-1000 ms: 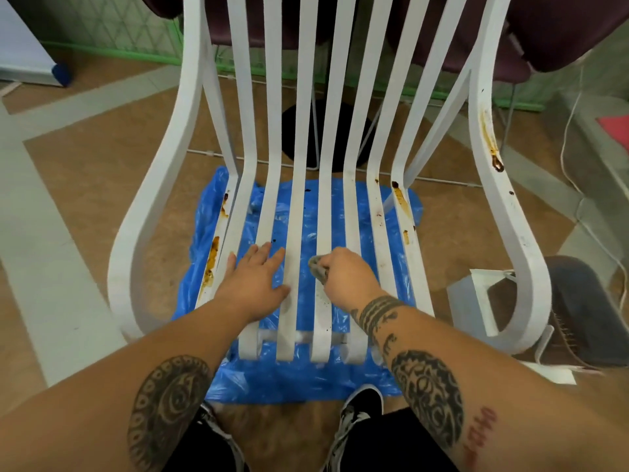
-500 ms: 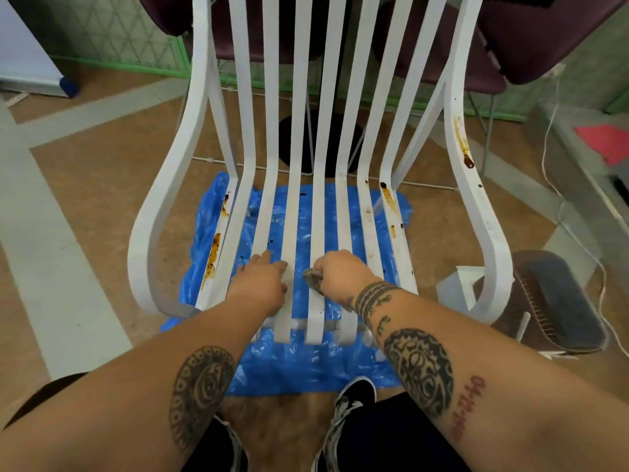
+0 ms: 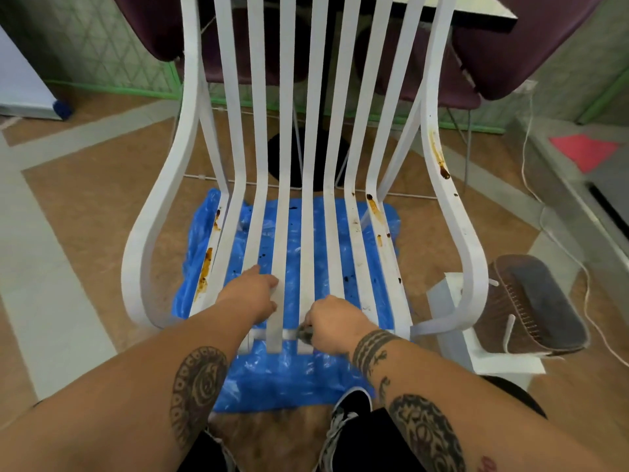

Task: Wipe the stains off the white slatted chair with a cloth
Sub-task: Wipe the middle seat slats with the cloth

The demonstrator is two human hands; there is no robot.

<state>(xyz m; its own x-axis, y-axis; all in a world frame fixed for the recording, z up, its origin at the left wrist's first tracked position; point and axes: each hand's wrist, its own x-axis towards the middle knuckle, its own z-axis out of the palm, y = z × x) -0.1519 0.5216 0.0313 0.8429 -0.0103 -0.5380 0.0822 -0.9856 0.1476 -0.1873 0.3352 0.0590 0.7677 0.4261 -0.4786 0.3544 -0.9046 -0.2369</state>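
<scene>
The white slatted chair [image 3: 286, 165] stands in front of me, seat towards me. Brown stains run down its right armrest [image 3: 439, 158], the far-right seat slat [image 3: 374, 212] and the far-left seat slat [image 3: 205, 267]. My right hand [image 3: 335, 321] is closed around a small grey cloth [image 3: 305, 332], pressing it on a middle slat close to the seat's front edge. My left hand [image 3: 253, 294] lies flat on the slats just left of it, fingers resting over a slat.
A blue plastic sheet [image 3: 272, 376] covers the floor under the chair. A brown brush-like object [image 3: 534, 301] lies on a white stand at the right. Purple chairs [image 3: 503, 49] and a dark table base stand behind. A white cable [image 3: 561, 247] trails along the right. My shoes are beneath the seat front.
My right hand has drawn the cloth along the middle slat towards the seat's front edge. My left hand stayed on the slats. The view has tilted up slightly.
</scene>
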